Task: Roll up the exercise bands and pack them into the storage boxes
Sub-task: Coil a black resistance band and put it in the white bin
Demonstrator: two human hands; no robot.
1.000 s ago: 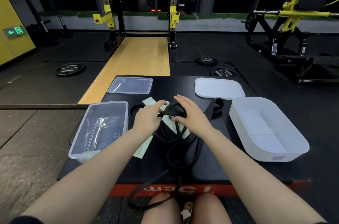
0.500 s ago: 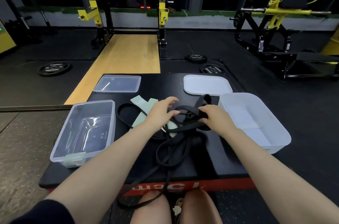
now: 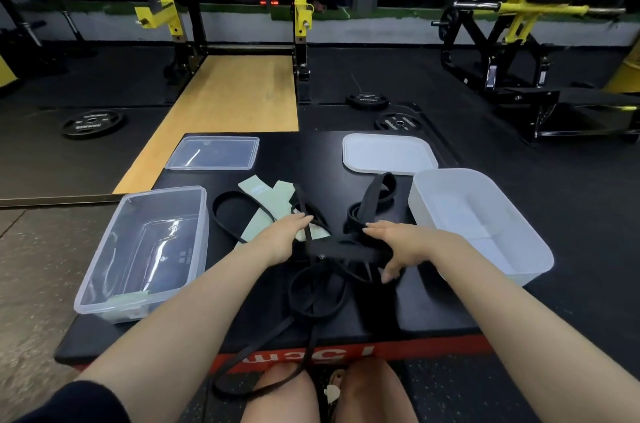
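Black padded platform (image 3: 433,305), red front edge, boxes, lids and bands on top.
Clear box (image 3: 145,249) at left edge, its clear lid (image 3: 213,152) behind it at the far side. White box (image 3: 478,222) at right edge, white lid (image 3: 389,154) behind it, just beside. Middle: pale green band (image 3: 266,211) lying flat, thin black loop (image 3: 228,215) partly over it at its left. Wide black band (image 3: 374,201) half coiled near the white box. Tangle of black bands (image 3: 318,287) at centre front, one strand trailing off the front edge. Both hands rest on the tangle's far end.
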